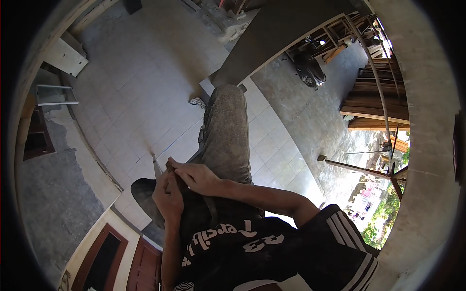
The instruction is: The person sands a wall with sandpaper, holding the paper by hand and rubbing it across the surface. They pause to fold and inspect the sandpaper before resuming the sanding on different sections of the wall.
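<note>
Close together above my lap, both hands meet at the fingertips. My left hand (168, 195) has its fingers closed and pointing up. From the right, my right hand (198, 177) reaches in with thumb and fingers pinched. A small brownish thing (170, 164) shows at the fingertips; its shape is too small to make out. Just left of the fingers a pale, narrow, pointed object (157, 168) sticks up; I cannot tell whether a hand holds it. My bent leg in worn grey-brown trousers (225, 131) lies beyond the hands.
A crumpled cloth (197, 102) lies on the tiled floor (131, 92) near my knee. A dark panel or tabletop (272, 36) is ahead. A motorbike (309, 70) and stacked wood planks (374, 97) stand to the right. A white box (65, 56) is far left.
</note>
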Demonstrator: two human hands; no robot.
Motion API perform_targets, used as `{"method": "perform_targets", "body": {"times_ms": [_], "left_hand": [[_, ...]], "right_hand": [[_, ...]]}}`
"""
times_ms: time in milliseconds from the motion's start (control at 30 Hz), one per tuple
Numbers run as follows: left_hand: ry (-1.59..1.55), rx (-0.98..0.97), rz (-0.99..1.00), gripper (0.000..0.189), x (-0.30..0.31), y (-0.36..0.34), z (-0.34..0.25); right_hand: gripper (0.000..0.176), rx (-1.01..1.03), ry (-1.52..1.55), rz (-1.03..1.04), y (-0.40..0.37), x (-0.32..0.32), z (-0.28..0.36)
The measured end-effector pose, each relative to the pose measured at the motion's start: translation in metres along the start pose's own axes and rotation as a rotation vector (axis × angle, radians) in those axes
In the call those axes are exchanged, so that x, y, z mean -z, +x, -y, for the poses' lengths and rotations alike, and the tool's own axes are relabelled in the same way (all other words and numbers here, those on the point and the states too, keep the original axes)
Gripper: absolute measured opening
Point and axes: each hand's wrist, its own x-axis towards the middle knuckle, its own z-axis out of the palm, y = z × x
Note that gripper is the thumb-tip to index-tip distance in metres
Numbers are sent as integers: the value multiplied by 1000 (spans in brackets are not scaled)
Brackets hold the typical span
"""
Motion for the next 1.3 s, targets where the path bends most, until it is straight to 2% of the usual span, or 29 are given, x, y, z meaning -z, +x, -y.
{"method": "perform_targets", "body": {"times_ms": [33, 67, 100, 133, 200, 267, 367, 467, 567, 633, 667, 733, 833, 867, 933, 967, 1033, 1067, 1133, 1167, 1233, 1267, 1300], "left_hand": [[-74, 77, 31, 26, 2, 1, 2], [-147, 154, 57, 26, 6, 5, 5], [-217, 232, 80, 26, 11, 9, 8], [-231, 229, 85, 26, 16, 13, 9], [-349, 274, 85, 26, 20, 21, 10], [-404, 290, 127, 26, 26, 27, 7], [-421, 284, 252, 28, 32, 34, 1], [-448, 290, 334, 30, 32, 41, -3], [-435, 292, 340, 31, 31, 45, -4], [-420, 326, 303, 31, 25, 47, 6], [-429, 331, 239, 31, 22, 47, 7], [-453, 339, 113, 31, 17, 42, 6], [-556, 687, 148, 36, 21, 35, 17], [-655, 671, 172, 32, 19, 34, 23], [-849, 637, 210, 25, 14, 27, 30], [-802, 613, 166, 22, 15, 25, 31], [-704, 562, 72, 18, 16, 26, 32], [-606, 447, 26, 16, 16, 27, 33], [-404, 220, -57, 13, 13, 27, 35], [-252, 202, -49, 14, 11, 26, 23], [47, 170, -24, 17, 9, 21, 1], [181, -63, -10, 26, 8, 18, 3], [242, -158, 27, 28, 6, 16, 2]], "right_hand": [[34, 18, 36, -21, 4, 3, -3], [35, -265, 92, 113, 12, 21, 14], [35, -381, 121, 86, 16, 27, 13], [35, -503, 156, 61, 19, 29, 11], [40, -393, 361, -48, 22, 34, -1], [39, -654, 857, -58, 21, 46, -8], [53, -768, 914, 39, 27, 57, 0], [51, -721, 980, 194, 29, 60, 11], [43, -648, 434, 544, 37, 62, 13], [42, -702, 454, 584, 40, 57, 15], [42, -728, 461, 598, 42, 55, 15], [43, -678, 538, 464, 39, 45, 12], [40, -677, 673, 249, 32, 39, 10], [39, -689, 725, 178, 32, 36, 9], [38, -653, 556, 230, 29, 33, 4], [38, -632, 475, 262, 27, 32, 2], [37, -669, 609, 178, 27, 33, 10], [36, -686, 675, 137, 30, 34, 14], [38, -644, 603, 99, 28, 31, 10], [38, -623, 566, 75, 27, 28, 9], [33, -561, 293, 68, 25, 24, 19], [33, -549, 121, 101, 25, 29, 31], [33, -534, -53, 131, 25, 33, 38]]}}
